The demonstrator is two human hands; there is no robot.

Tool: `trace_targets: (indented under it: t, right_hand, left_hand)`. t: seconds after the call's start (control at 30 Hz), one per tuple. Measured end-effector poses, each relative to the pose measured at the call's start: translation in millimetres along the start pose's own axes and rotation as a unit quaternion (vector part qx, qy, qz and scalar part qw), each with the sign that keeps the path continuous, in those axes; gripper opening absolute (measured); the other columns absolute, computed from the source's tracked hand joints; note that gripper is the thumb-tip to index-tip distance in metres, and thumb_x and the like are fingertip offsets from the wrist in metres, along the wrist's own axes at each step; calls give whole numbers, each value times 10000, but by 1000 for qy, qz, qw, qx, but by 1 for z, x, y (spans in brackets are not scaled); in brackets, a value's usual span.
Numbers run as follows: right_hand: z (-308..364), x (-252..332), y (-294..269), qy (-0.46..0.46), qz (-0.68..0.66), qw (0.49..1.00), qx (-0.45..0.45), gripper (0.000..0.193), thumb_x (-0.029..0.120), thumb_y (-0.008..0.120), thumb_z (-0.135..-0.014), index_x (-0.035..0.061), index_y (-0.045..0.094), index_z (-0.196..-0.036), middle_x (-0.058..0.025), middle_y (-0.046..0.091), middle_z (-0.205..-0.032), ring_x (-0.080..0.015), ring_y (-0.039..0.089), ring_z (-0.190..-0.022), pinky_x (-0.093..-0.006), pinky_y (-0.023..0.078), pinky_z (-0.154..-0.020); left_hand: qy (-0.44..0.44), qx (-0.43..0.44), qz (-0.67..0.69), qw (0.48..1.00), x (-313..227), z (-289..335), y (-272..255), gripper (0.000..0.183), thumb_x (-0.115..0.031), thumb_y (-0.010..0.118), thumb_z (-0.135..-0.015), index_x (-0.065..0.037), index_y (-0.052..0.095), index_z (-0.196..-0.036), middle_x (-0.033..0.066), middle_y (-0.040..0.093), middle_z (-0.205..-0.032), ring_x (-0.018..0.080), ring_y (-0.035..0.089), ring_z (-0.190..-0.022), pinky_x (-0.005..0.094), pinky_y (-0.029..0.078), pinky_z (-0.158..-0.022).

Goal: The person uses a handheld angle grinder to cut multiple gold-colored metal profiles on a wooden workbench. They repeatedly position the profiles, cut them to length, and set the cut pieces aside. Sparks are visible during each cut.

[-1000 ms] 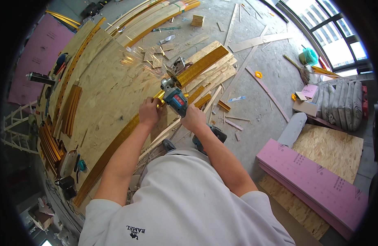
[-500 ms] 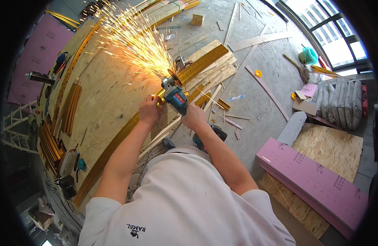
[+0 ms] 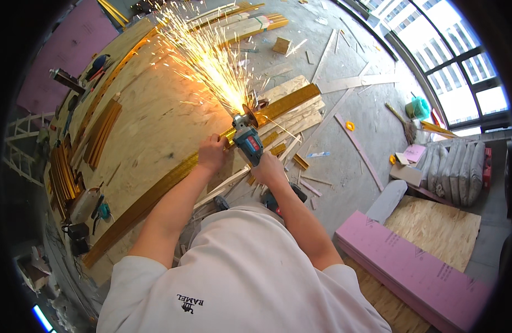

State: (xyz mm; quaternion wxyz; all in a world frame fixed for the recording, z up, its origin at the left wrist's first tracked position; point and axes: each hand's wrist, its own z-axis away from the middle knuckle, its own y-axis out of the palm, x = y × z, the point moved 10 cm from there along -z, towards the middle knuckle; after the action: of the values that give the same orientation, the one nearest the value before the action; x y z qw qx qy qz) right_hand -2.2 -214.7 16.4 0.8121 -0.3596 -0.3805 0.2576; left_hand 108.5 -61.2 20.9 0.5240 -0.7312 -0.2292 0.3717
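Note:
My right hand [image 3: 269, 168] is wrapped round the rear of a blue-green angle grinder [image 3: 248, 145]. Its cutting disc [image 3: 250, 115] meets a long gold metal profile [image 3: 161, 202], and a fan of bright sparks [image 3: 220, 77] flies up and to the left. Just left of the grinder, my left hand [image 3: 213, 152] grips the same profile, fingers partly hidden. The profile runs slantwise from the lower left, and its far end lies over a stack of pale boards [image 3: 295, 119]. Glare hides the exact point where disc and metal touch.
The profile crosses a wide wooden sheet [image 3: 145, 116]. Gold strips [image 3: 102, 136] and hand tools lie along its left side. Offcuts litter the concrete floor right of the board stack. Pink foam boards [image 3: 400, 261] lie at lower right, near grey bundled bags [image 3: 453, 172]. A second power tool [image 3: 292, 200] sits beneath my right forearm.
The whole view has shifted and turned slightly. Both hands keep their holds, and the disc stays at the profile. The spark fan now rises more steeply in the picture.

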Motion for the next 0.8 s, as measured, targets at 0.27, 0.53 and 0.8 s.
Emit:
trace_targets:
  t: [0.27,0.53,0.8]
  right_hand:
    - [-6,0,3,-9,21,1000,-5,344,173,673,-746,-44,612,-1005,-271,671,-1045,-405,652,-1011,-449,524,-882]
    - [-4,1,1,0,33,999,-14,417,246,706,-701,-49,645,-989,-279,679,-990,-414,658,-968,-463,531,-839]
    - [5,14,-7,-4,56,998,-9,413,222,729,-707,-63,665,-998,-263,687,-1008,-387,664,-987,-439,535,-863]
  left_hand:
    - [7,2,2,1000,-1,1,2,250,-162,711,-697,-128,642,-934,105,593,-976,287,601,-964,423,473,-798]
    - [5,-16,12,1000,-1,5,-4,227,-168,686,-723,-116,646,-941,110,595,-962,297,599,-980,424,470,-815]
    - [3,-30,18,999,2,5,-2,243,-169,709,-710,-118,652,-940,103,592,-970,294,591,-988,425,472,-821]
